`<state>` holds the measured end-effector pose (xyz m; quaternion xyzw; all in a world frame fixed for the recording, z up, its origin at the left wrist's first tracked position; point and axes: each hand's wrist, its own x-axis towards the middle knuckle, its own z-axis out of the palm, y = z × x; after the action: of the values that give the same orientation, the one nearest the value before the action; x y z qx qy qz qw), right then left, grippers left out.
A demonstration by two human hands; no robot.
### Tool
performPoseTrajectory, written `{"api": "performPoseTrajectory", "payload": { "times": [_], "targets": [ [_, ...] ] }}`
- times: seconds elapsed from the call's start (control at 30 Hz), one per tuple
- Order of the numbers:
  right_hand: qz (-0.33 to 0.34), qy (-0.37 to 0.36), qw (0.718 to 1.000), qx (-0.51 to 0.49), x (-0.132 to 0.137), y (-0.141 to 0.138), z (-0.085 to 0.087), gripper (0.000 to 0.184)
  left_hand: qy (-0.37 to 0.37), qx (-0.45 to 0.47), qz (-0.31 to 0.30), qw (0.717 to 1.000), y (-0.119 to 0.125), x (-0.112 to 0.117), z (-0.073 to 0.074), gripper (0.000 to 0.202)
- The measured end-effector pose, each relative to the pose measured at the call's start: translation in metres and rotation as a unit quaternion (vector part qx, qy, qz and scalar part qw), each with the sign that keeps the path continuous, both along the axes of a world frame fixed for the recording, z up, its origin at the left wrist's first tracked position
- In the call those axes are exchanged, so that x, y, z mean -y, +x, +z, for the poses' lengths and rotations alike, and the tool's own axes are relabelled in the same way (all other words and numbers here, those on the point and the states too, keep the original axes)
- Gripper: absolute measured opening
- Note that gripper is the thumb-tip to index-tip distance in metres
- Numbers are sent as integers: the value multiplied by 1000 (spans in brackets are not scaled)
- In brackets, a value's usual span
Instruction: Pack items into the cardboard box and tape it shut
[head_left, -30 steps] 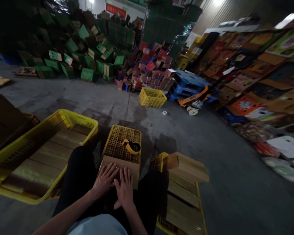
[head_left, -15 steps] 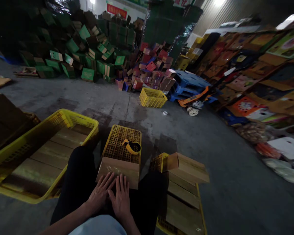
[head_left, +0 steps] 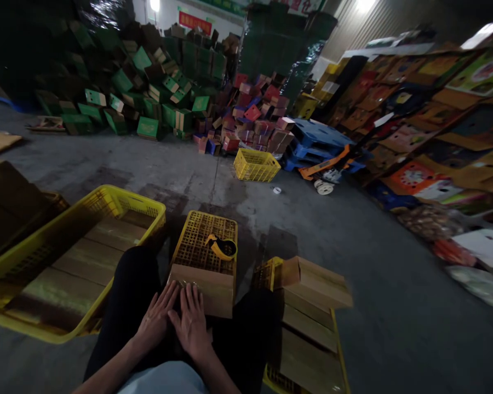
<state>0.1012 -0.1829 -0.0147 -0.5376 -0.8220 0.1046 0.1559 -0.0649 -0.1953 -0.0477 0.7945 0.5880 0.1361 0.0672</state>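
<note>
A small brown cardboard box (head_left: 213, 287) rests on the near end of an upturned yellow crate (head_left: 203, 243) between my knees. My left hand (head_left: 154, 320) lies flat with fingers stretched out at the box's near left corner. Beside it my right hand (head_left: 191, 323) lies flat too, its fingers spread on the box's near edge. Neither hand grips anything. A yellow tape dispenser (head_left: 221, 247) sits on the crate just beyond the box.
A large yellow crate (head_left: 119, 200) with flat cardboard stands at my left. At my right another crate (head_left: 271, 271) holds stacked brown boxes (head_left: 316, 282). Further off lie piles of green boxes (head_left: 148, 109), red boxes (head_left: 258, 117), a yellow basket (head_left: 255, 164) and blue pallets (head_left: 316, 139).
Both hands have slid toward me and to the left along the box top, from its middle to its near left edge. The box stays put.
</note>
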Motion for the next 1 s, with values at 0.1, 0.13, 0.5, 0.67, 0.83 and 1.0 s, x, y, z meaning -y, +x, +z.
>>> {"api": "performPoseTrajectory", "payload": {
  "times": [0.1,0.13,0.5,0.67,0.83,1.0],
  "targets": [
    [11,-6,1000,-17,-12,-9,3,64,-5,14,0,1000,-5,0,-1,77],
    [13,-11,1000,-22,-15,-11,4,64,-3,15,2,1000,-6,-2,-2,77],
    [-30,-11,999,-4,-13,26,8,59,24,2,35,999,4,-39,2,65],
    [-79,-4,997,19,-11,60,3,58,0,12,53,999,4,-45,3,65],
    [-153,18,987,36,-15,100,-8,66,-26,11,74,997,2,-48,4,63],
    [-183,16,983,-1,-13,113,-21,73,20,23,69,997,11,-44,-2,70]
  ]
}}
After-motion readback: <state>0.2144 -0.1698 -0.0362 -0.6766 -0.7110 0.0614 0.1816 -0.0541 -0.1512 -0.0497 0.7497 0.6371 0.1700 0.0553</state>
